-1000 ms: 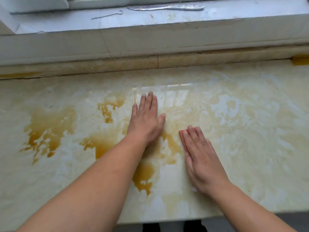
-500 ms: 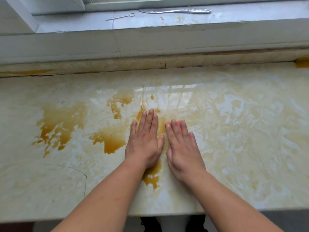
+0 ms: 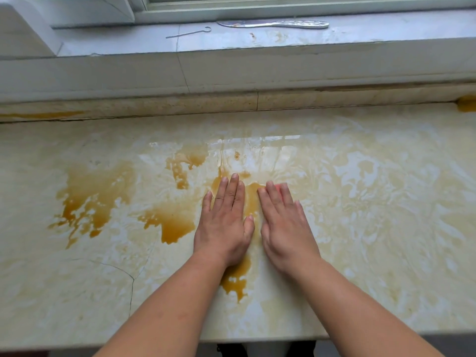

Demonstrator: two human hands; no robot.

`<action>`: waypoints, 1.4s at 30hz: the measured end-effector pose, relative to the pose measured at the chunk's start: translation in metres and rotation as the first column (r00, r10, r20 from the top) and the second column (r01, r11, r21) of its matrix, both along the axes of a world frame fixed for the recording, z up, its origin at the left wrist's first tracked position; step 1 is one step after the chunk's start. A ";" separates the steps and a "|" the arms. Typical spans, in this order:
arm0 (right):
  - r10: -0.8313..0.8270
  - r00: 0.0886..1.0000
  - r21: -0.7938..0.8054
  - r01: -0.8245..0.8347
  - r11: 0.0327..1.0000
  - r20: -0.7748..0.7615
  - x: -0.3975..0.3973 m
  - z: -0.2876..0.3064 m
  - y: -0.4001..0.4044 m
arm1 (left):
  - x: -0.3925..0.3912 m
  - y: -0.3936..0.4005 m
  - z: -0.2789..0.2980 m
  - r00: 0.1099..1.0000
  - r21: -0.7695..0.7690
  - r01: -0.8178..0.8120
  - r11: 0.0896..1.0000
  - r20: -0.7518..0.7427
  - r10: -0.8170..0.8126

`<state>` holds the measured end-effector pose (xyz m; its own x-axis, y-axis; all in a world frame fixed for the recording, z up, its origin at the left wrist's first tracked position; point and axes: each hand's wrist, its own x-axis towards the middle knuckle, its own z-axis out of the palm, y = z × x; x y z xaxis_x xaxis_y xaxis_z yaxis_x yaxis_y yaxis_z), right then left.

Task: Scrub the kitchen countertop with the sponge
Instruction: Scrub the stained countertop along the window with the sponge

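The pale marble countertop [image 3: 360, 215] is wet and smeared, with brown-orange stains [image 3: 95, 199] across its left and middle. My left hand [image 3: 225, 222] lies flat on the counter, fingers straight and together. Right beside it, my right hand [image 3: 284, 222] presses flat on a thin pink sponge [image 3: 278, 186], of which only a sliver shows between the fingertips. The thumbs almost touch. Another stain patch [image 3: 235, 279] lies under my left wrist.
A raised ledge and a windowsill [image 3: 257, 60] run along the back. On the sill lie a metal knife-like utensil [image 3: 275, 23] and a thin wire hook [image 3: 188, 33]. A yellow object [image 3: 467, 104] sits at the far right back. A crack [image 3: 128, 279] runs through the counter front left.
My right hand has slid with the sponge leftward and away from me, ending beside my left hand. The left hand has stayed flat on the counter. The view has shifted slightly.
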<state>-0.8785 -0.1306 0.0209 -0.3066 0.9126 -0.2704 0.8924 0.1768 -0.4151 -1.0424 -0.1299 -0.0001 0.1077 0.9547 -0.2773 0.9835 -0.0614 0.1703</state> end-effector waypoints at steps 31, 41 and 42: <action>-0.046 0.998 0.025 0.045 0.999 0.053 0.046 -0.006 -0.112 | -0.001 -0.076 -0.001 0.999 -0.036 0.041 0.999 -0.028 -0.042; 0.021 0.998 0.047 -0.024 0.999 0.058 0.038 -0.004 -0.135 | -0.001 -0.077 0.002 0.999 -0.057 0.034 0.998 -0.008 -0.035; 0.028 0.998 0.041 -0.031 0.999 0.063 0.032 -0.005 -0.122 | -0.001 -0.077 0.002 0.999 -0.053 0.034 0.998 -0.002 -0.034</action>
<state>-0.8462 -0.2526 0.0158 -0.3169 0.9146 -0.2512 0.9107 0.2194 -0.3500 -1.0437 -0.2073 0.0017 0.1390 0.9346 -0.3275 0.9814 -0.0858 0.1718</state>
